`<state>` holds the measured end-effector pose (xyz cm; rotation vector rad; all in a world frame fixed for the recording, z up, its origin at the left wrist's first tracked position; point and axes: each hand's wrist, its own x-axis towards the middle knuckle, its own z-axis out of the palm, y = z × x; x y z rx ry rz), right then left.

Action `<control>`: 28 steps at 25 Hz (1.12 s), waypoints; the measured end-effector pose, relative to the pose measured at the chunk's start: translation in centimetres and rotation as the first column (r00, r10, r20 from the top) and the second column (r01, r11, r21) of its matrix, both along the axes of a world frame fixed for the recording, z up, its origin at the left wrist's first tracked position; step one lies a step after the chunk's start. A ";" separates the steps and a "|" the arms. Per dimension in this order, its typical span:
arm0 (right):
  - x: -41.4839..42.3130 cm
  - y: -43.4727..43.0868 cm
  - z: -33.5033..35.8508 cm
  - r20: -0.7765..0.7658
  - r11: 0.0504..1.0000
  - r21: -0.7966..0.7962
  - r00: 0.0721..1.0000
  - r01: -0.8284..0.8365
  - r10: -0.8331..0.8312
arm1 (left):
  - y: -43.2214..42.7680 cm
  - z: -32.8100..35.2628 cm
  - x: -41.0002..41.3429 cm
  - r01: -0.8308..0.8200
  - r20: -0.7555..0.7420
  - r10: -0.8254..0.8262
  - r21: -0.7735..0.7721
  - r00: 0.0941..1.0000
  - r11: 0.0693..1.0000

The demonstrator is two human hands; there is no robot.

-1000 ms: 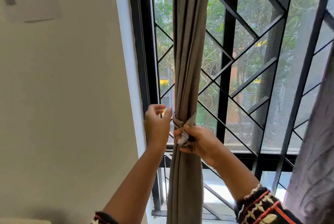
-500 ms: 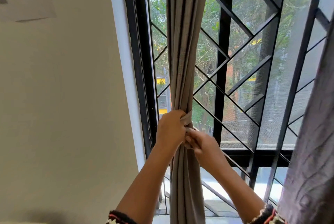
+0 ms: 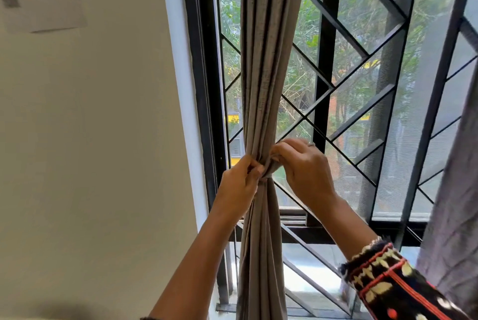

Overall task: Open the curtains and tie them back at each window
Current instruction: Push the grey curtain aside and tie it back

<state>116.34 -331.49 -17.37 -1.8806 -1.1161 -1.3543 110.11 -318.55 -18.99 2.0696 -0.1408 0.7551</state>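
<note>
Hanging gathered before the left edge of a black-barred window (image 3: 323,66), a grey curtain (image 3: 263,81) is cinched at its waist by a fabric tie (image 3: 269,166), which the left hand (image 3: 239,186) pinches with curled fingers and the right hand (image 3: 306,168) grips opposite.

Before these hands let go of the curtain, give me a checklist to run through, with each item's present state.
1. The curtain gathered into one bundle: ok, its folds are drawn in at the waist.
2. The tie round the bundle: ok, a band shows just below the fingers.
3. The tie fastened: cannot tell, both hands cover the join.
4. Hold secure: ok, the left hand grips the curtain and the right hand pinches at the tie.
5. The window grille uncovered: ok, it shows on both sides of the bundle.
6. The second curtain at the right edge tied back: cannot tell, only its edge shows.
</note>
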 end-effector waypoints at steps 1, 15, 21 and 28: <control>0.4 0.5 0.4 0.030 1.000 -0.006 1.000 0.006 -0.006 | 0.0 -0.1 -0.2 0.024 -0.011 -0.024 -0.020 1.000 1.000; 1.1 5.2 -4.6 0.097 0.996 0.026 0.992 -0.084 0.082 | 2.1 -0.8 -0.6 -0.041 0.081 0.065 -0.273 0.995 0.961; 2.0 5.3 -2.6 0.157 0.993 -0.110 0.987 -0.029 0.047 | 2.3 -1.0 -0.5 -0.174 0.077 0.180 -0.079 0.981 0.982; 2.4 4.4 0.6 -0.215 0.809 -0.583 0.974 -0.071 -0.069 | 1.5 -1.3 -0.2 -0.448 0.184 0.409 0.378 0.894 0.810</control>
